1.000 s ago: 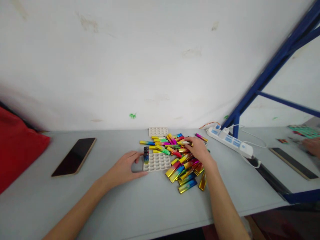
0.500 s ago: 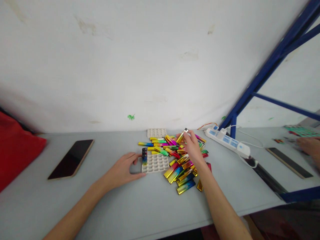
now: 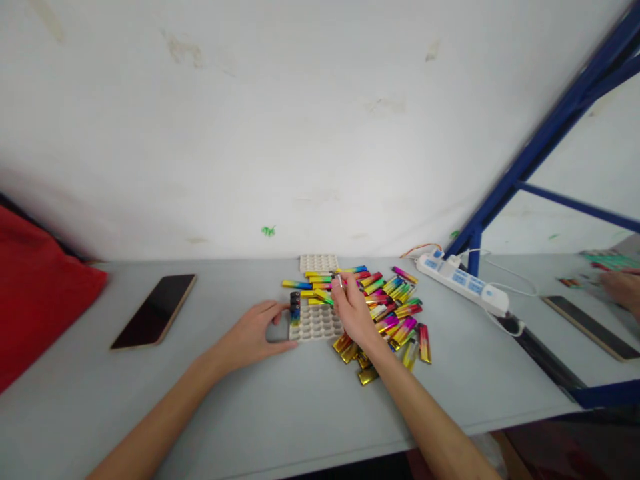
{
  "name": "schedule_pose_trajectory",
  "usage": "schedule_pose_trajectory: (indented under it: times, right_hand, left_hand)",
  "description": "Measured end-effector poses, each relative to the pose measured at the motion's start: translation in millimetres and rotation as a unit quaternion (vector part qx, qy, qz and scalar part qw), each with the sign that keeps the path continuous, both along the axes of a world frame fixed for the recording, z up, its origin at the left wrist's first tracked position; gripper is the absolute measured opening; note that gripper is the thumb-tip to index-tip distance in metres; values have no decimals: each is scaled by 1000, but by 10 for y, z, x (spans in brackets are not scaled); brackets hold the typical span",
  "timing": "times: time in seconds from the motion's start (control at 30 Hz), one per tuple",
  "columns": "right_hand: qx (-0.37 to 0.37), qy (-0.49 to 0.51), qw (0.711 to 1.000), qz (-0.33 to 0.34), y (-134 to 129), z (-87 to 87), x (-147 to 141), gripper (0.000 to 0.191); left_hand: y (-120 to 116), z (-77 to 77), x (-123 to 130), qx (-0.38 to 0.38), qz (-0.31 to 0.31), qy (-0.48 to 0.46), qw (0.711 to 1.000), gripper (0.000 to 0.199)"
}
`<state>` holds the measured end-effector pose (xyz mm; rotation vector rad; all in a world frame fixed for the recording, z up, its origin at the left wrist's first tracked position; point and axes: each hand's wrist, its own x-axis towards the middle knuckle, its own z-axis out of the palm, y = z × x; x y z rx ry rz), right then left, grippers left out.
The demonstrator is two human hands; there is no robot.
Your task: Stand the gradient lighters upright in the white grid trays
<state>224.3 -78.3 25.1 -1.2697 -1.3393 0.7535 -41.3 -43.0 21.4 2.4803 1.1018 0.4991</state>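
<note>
My left hand point(image 3: 255, 330) curves around the left end of a white tray point(image 3: 320, 325) with rows of holes, thumb at its front corner and fingertips by the upright lighters. Several dark-topped lighters point(image 3: 295, 310) stand in the tray's left column. Over the tray's right side, my right hand point(image 3: 354, 310) pinches a lighter point(image 3: 340, 281); only its silvery top shows, the rest hidden by the fingers. A loose heap of shiny, rainbow-coloured lighters point(image 3: 403, 327) lies to the right of the tray and partly behind it.
Behind the heap sits a second white tray point(image 3: 319, 262). A phone point(image 3: 155, 312) and a red bag point(image 3: 45, 293) are at left. To the right are a power strip point(image 3: 463, 283), a blue metal frame point(image 3: 525, 167), a dark slab point(image 3: 593, 327) and another person's hand point(image 3: 623, 290).
My right hand has moved left from the heap to above the tray, carrying the lighter, whose top is now less visible. My left hand stays at the tray. The view has shifted slightly.
</note>
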Motion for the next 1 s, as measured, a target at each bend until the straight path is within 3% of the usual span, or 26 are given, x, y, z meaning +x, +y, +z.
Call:
schedule_pose_trajectory:
  times: [0.17, 0.37, 0.6, 0.77, 1.0]
  right_hand:
    - [15, -97, 995, -19, -69, 96, -58, 53]
    - [19, -120, 992, -39, -72, 96, -116, 66]
    - [-8, -146, 988, -45, -31, 28, -99, 49]
    - [12, -152, 987, -50, -42, 42, -118, 50]
    - [80, -204, 975, 39, -106, 106, -98, 38]
  left_hand:
    - [-4, 19, 0, -4, -3, -2, 1000, 50]
    - [-8, 29, 9, -4, -1, -1, 1000, 52]
    - [-8, 20, 10, -7, 2, 2, 1000, 50]
    - [-7, 22, 3, -3, -3, -1, 1000, 49]
    - [-13, 2, 7, -3, -3, -4, 1000, 50]
